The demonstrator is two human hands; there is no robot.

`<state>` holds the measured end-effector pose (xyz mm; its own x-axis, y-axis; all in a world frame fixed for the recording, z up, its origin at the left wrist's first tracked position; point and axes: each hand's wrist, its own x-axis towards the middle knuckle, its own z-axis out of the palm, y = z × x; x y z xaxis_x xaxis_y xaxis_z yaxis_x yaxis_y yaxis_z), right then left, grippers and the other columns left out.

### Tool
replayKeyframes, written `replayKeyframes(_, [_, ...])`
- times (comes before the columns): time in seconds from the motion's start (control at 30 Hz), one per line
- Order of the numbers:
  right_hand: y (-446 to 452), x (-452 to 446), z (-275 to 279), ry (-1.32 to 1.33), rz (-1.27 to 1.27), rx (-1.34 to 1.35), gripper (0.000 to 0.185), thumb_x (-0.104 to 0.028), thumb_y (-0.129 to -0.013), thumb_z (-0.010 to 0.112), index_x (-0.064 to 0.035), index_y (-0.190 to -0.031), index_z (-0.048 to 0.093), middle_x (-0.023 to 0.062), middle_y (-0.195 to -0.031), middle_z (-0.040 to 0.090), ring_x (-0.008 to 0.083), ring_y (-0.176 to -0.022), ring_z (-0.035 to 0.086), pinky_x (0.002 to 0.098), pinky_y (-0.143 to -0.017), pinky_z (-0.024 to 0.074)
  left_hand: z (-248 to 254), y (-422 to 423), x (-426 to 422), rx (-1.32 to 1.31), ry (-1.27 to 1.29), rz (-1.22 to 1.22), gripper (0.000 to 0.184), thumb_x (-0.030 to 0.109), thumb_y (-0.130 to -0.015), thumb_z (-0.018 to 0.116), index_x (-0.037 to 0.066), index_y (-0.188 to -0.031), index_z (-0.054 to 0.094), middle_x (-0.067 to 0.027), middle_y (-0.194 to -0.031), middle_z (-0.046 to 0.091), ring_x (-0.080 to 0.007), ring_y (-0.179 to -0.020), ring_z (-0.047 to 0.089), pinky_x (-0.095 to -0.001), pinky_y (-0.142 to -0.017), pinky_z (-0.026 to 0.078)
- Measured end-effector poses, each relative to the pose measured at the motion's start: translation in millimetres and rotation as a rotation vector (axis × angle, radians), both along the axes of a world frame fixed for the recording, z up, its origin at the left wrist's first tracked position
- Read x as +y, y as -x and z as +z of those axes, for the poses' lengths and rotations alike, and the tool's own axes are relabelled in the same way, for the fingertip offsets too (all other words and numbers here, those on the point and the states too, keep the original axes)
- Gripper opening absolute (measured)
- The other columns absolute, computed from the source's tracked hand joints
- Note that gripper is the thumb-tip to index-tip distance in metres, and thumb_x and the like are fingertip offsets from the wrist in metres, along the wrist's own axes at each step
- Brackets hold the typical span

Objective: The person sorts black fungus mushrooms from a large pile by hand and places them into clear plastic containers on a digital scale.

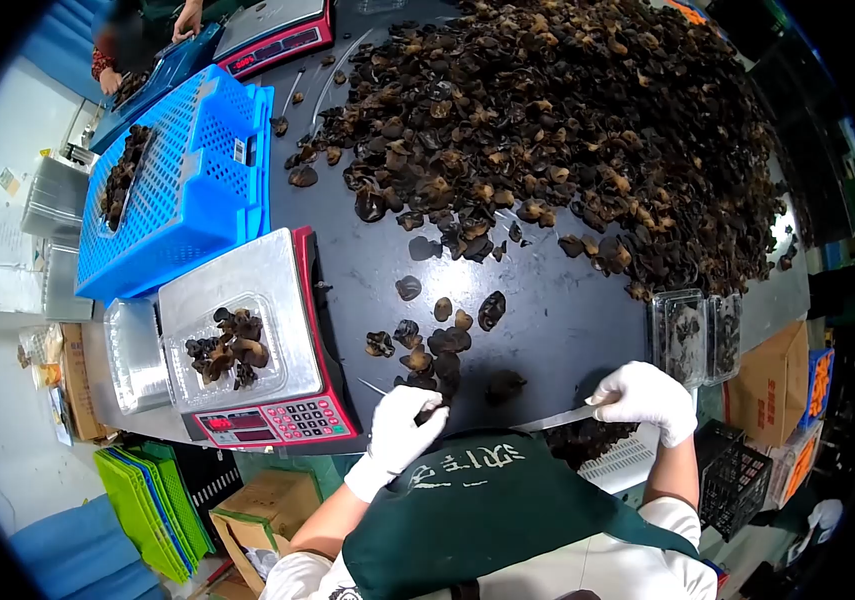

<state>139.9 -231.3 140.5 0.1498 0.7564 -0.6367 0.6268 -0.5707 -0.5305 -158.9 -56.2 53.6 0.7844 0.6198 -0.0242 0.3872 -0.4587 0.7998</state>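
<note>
My left hand (406, 430), in a white glove, is closed at the table's front edge with a dark wood ear mushroom (431, 409) at its fingertips. A thin pointed metal tip (372, 386) shows just beyond that hand; what it belongs to is hidden. My gloved right hand (647, 400) is pinched near the front edge, beside a pale strip (557, 418); whether it holds anything is unclear. Several loose mushrooms (447, 341) lie ahead of my left hand. On the silver-topped scale (232, 255) to the left, a clear plastic tray (209, 373) holds more mushrooms.
A large mushroom heap (567, 130) covers the far part of the dark table (367, 270). A blue basket (177, 190) stands left; clear boxes (679, 345) sit at right. At the far left, another person's hand (187, 20) is near a second scale (272, 50).
</note>
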Motion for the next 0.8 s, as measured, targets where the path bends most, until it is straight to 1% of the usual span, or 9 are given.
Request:
replayKeyframes(0.07, [3,-11,4,-0.044,-0.054,-0.143,0.023,-0.020,-0.071,0.072,-0.0022,-0.085,0.072,0.0121,-0.070,0.068,0.0204,-0.062,0.066,0.0306,-0.062,0.0515,9,-12,-10,-0.021,0.362,-0.023,0.024,0.011,-0.073,0.077,0.002,-0.093,0.067,-0.0090,-0.088,0.067,-0.0230,-0.086,0.065,-0.0324,-0.078,0.051])
replayKeyframes(0.1, [6,-7,7,-0.042,-0.049,-0.138,0.023,-0.020,-0.071,0.072,-0.0022,-0.085,0.072,0.0121,-0.070,0.068,0.0204,-0.062,0.066,0.0306,-0.062,0.0515,18,-23,-8,-0.102,0.333,-0.267,0.027,0.009,-0.076,0.074,0.002,-0.101,0.067,-0.0109,-0.097,0.068,-0.0237,-0.093,0.065,-0.0325,-0.083,0.051])
replayKeyframes(0.17, [16,9,14,-0.058,-0.289,-0.118,0.030,-0.025,-0.072,0.072,-0.0035,-0.093,0.072,0.0114,-0.067,0.066,0.0268,-0.064,0.065,0.0324,-0.064,0.0506,27,-43,-25,-0.269,0.653,-0.479,0.031,0.006,-0.083,0.068,0.005,-0.114,0.065,-0.0119,-0.113,0.066,-0.0252,-0.101,0.063,-0.0351,-0.088,0.050])
replayKeyframes(0.23, [25,16,0,-0.270,-0.235,-0.124,0.026,-0.022,-0.073,0.069,-0.0021,-0.090,0.070,0.0114,-0.066,0.064,0.0269,-0.061,0.063,0.0339,-0.060,0.0486,26,-49,-23,-0.334,0.508,-0.638,0.031,0.005,-0.084,0.066,0.005,-0.115,0.064,-0.0119,-0.113,0.066,-0.0267,-0.101,0.063,-0.0363,-0.088,0.049])
replayKeyframes(0.37, [52,30,-41,-0.457,0.004,-0.123,0.027,-0.022,-0.073,0.068,-0.0066,-0.096,0.069,0.0082,-0.077,0.062,0.0263,-0.076,0.062,0.0372,-0.073,0.0483,18,-43,9,-0.261,-0.044,-0.194,0.025,0.006,-0.076,0.067,0.007,-0.100,0.065,-0.0097,-0.093,0.066,-0.0306,-0.091,0.062,-0.0416,-0.084,0.048])
replayKeyframes(0.5, [81,49,-92,-0.431,0.174,-0.191,0.033,-0.018,-0.071,0.069,-0.0088,-0.103,0.066,0.0097,-0.092,0.060,0.0287,-0.089,0.060,0.0390,-0.081,0.0489,-16,-11,37,0.108,-0.430,0.183,0.052,0.016,-0.073,0.070,0.008,-0.123,0.057,-0.0215,-0.124,0.052,-0.0402,-0.116,0.047,-0.0495,-0.102,0.035])
replayKeyframes(0.53, [83,53,-93,-0.432,0.175,-0.190,0.033,-0.018,-0.071,0.069,-0.0088,-0.103,0.066,0.0097,-0.092,0.060,0.0287,-0.089,0.060,0.0390,-0.081,0.0489,-25,-2,40,0.221,-0.403,0.188,0.063,0.020,-0.072,0.071,0.009,-0.131,0.051,-0.0250,-0.133,0.041,-0.0437,-0.122,0.039,-0.0514,-0.105,0.030])
replayKeyframes(0.63, [92,74,-89,-0.409,0.182,-0.145,0.038,-0.017,-0.070,0.072,-0.0093,-0.107,0.064,0.0096,-0.093,0.058,0.0278,-0.094,0.058,0.0375,-0.083,0.0470,-40,17,39,0.199,-0.255,0.171,0.055,0.009,-0.076,0.066,0.009,-0.129,0.053,-0.0233,-0.130,0.046,-0.0397,-0.121,0.043,-0.0459,-0.105,0.035])
replayKeyframes(0.8, [105,114,-75,-0.879,0.185,-0.198,0.056,-0.023,-0.061,0.079,-0.0144,-0.113,0.061,0.0086,-0.117,0.055,0.0304,-0.116,0.046,0.0448,-0.100,0.0359,-36,12,19,0.096,-0.161,0.225,0.052,0.006,-0.075,0.066,0.008,-0.125,0.055,-0.0221,-0.133,0.044,-0.0375,-0.124,0.042,-0.0429,-0.107,0.034])
